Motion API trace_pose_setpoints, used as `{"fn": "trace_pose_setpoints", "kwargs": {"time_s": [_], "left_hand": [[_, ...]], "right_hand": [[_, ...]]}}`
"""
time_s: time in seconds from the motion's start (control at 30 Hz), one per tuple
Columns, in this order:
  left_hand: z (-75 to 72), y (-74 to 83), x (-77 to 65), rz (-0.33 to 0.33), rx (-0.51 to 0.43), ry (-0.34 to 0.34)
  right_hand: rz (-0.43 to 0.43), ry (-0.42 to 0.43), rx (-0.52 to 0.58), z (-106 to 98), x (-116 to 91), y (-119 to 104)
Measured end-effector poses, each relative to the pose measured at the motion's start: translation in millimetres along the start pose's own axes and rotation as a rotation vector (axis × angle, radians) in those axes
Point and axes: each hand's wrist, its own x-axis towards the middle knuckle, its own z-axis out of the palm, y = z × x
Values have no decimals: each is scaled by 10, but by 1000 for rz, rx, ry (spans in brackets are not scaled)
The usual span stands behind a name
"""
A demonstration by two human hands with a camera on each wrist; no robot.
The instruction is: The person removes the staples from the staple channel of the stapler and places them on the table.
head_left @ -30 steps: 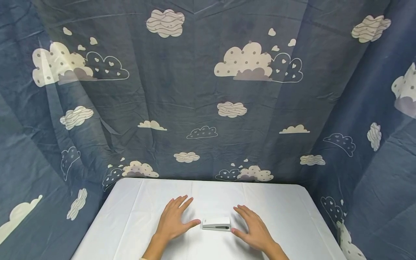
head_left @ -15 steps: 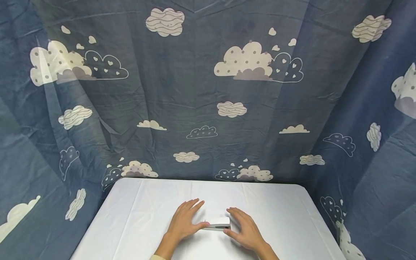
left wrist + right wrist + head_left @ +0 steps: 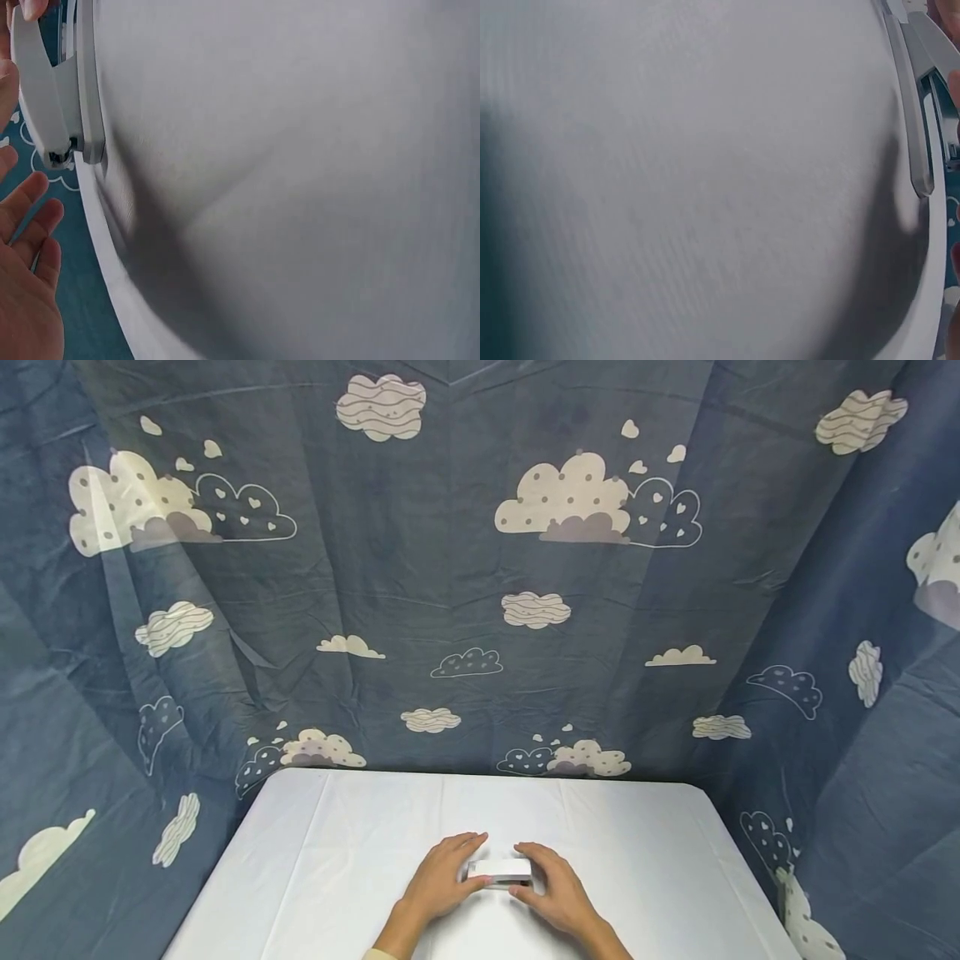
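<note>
A white stapler point(image 3: 501, 869) with a grey underside lies on the white table between my two hands. My left hand point(image 3: 442, 878) is at its left end, thumb in front of it and fingers extended behind. In the left wrist view a fingertip point(image 3: 31, 7) overlaps the upper end of the stapler point(image 3: 41, 86); firm contact cannot be made out. My right hand point(image 3: 557, 891) curves around the right end, its thumb low in front and fingers behind, with a gap inside. In the right wrist view the stapler point(image 3: 913, 105) shows at the right edge, partly cut off.
The white-covered table point(image 3: 360, 827) extends around the hands, with rounded far corners. A dark blue curtain point(image 3: 450, 568) printed with clouds hangs behind it and along both sides. Hand shadows fall on the cloth.
Both hands have moved inward, the left to the right and the right to the left, closing around the stapler's ends. The stapler has stayed in about the same place.
</note>
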Motion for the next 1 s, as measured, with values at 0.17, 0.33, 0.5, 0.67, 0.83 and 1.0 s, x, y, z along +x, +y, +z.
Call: {"fn": "trace_pose_setpoints", "kwargs": {"time_s": [0.17, 0.33, 0.5, 0.67, 0.83, 1.0], "left_hand": [[50, 23, 4, -27, -11, -15], [84, 23, 21, -31, -22, -16], [116, 40, 58, -2, -56, -28], [125, 66, 78, 17, -66, -24], [129, 79, 101, -5, -68, -43], [138, 92, 94, -7, -60, -44]], "right_hand": [[17, -4, 75, 51, 12, 25], [17, 2, 135, 89, 27, 24], [24, 21, 195, 124, 34, 38], [31, 30, 253, 153, 46, 74], [75, 7, 286, 150, 57, 109], [99, -8, 282, 148, 66, 152]]}}
